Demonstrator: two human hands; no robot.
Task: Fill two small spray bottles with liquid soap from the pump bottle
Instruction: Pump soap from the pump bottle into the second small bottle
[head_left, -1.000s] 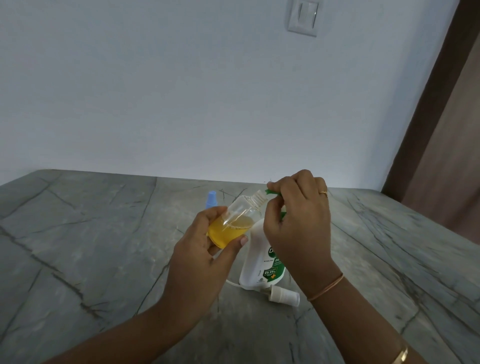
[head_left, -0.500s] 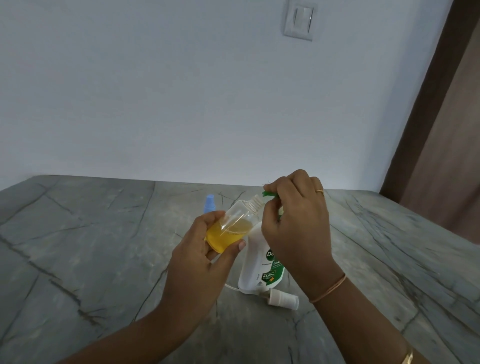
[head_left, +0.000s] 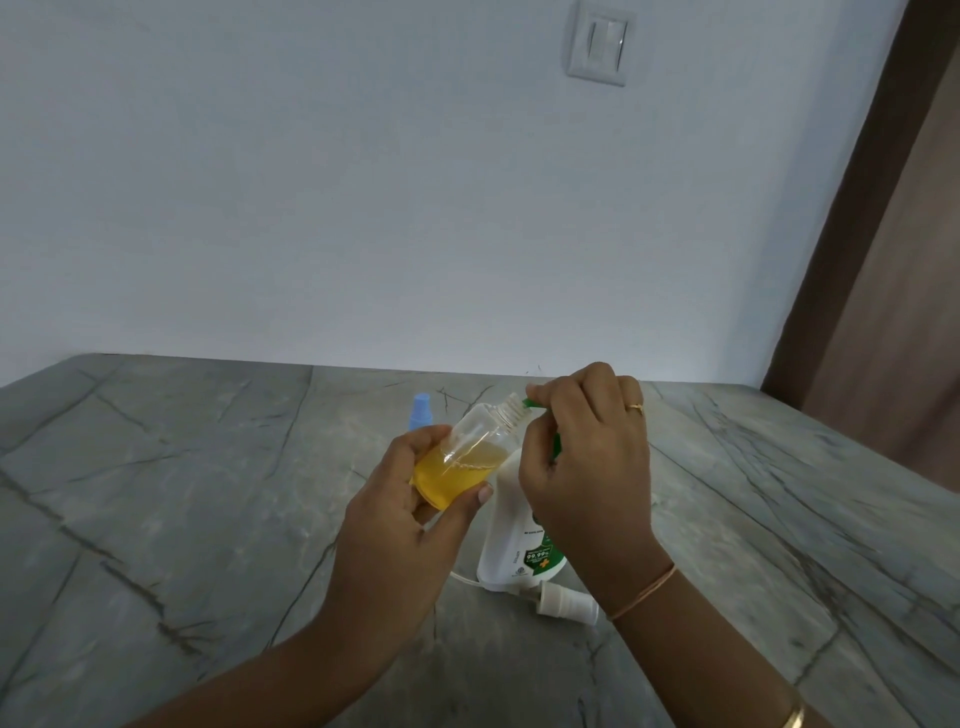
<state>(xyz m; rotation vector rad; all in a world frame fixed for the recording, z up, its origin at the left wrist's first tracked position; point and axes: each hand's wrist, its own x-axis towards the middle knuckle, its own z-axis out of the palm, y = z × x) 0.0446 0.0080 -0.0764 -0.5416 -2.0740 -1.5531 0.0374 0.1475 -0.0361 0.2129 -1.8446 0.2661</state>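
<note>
Mid-fill on 1st spray bottle (head_left: 467, 452): gripped tilted in left hand (head_left: 410, 514), approx half full of yellow soap. Pressing pump bottle (head_left: 514, 540) head w/ curled right hand (head_left: 587, 462), green nozzle (head_left: 532, 402) at bottle mouth. Next, prob.: more pumps, mouth kept under nozzle; then blue-topped 2nd bottle (head_left: 420, 410) beyond left hand.

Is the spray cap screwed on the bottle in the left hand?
No: the small bottle has a bare neck; a white spray cap lies on the table.
</note>
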